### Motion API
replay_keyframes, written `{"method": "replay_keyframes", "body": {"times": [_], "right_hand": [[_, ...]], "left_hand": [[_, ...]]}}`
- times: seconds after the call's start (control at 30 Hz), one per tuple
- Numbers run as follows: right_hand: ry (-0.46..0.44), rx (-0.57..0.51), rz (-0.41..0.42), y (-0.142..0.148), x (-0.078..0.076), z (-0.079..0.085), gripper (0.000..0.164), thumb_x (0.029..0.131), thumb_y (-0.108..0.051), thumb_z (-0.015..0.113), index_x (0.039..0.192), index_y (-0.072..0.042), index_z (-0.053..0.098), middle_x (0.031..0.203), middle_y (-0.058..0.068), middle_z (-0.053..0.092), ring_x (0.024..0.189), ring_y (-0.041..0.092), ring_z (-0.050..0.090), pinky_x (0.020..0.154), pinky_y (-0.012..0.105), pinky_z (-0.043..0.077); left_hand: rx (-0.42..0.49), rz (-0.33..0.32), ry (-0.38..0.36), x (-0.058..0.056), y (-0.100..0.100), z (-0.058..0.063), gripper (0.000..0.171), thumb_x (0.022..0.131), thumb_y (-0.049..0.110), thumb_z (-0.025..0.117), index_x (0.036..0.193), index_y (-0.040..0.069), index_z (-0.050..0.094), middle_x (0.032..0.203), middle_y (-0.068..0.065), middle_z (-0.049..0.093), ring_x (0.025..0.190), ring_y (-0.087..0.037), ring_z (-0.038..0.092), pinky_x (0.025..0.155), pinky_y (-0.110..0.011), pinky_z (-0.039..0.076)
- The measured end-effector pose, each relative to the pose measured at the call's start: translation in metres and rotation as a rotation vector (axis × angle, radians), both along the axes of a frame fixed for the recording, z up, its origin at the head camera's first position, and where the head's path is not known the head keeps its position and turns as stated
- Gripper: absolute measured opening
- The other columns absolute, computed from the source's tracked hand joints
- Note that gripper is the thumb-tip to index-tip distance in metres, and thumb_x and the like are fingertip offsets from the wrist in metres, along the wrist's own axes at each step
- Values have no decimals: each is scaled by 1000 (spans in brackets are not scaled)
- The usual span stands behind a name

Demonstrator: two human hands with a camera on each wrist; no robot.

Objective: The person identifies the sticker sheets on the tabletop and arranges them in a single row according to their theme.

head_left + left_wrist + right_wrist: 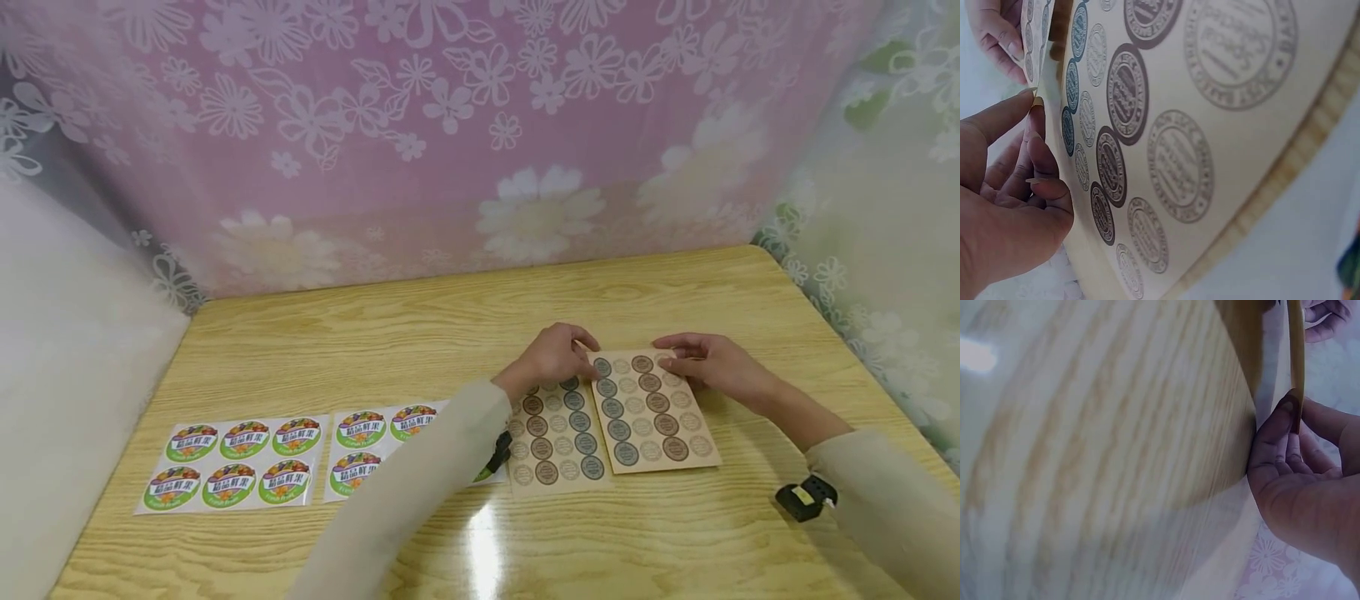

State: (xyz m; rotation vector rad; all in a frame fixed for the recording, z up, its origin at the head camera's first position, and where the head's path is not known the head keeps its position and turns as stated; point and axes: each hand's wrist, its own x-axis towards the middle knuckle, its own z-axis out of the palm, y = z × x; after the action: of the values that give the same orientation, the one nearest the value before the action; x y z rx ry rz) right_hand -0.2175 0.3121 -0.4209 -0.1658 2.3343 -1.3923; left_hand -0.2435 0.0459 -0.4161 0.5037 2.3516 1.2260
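Observation:
A beige sheet of round stickers (655,417), in rows of dark teal, brown and plain outlined circles, is held over the right half of the table. My left hand (557,353) pinches its upper left corner between thumb and finger. At its upper right edge, my right hand (718,367) pinches it too. In the right wrist view, the held sheet's edge (1297,356) runs into the right hand (1310,462), raised off the tabletop. A second beige sticker sheet (557,446) lies flat just left of it, its top partly hidden by the left hand (1016,181).
On the wood-grain table (337,342), two white sheets of round fruit labels lie to the left: one sheet (232,462) in full view, the other label sheet (375,433) partly covered by the left sleeve (427,475). A pink floral curtain (450,167) hangs behind the table.

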Motion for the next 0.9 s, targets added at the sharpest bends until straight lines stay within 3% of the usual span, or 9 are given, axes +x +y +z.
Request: {"method": "replay_keyframes", "body": {"times": [0.43,0.9], "right_hand": [[90,135,28,-8,4,1,48,97,-23,59,135,5,48,102,16,58,80,18,60,64,29,51],[184,227,70,-11,8,2,48,97,-26,60,132,4,51,97,11,56,82,21,55,67,28,47]], "left_hand": [[-145,-57,93,2,1,-4,33,85,17,75,115,11,66,77,6,62,66,-9,59,62,-21,46],[-190,-75,140,4,1,-2,33,84,21,76,115,12,67,77,8,60,67,-7,57,64,-20,44]]}}
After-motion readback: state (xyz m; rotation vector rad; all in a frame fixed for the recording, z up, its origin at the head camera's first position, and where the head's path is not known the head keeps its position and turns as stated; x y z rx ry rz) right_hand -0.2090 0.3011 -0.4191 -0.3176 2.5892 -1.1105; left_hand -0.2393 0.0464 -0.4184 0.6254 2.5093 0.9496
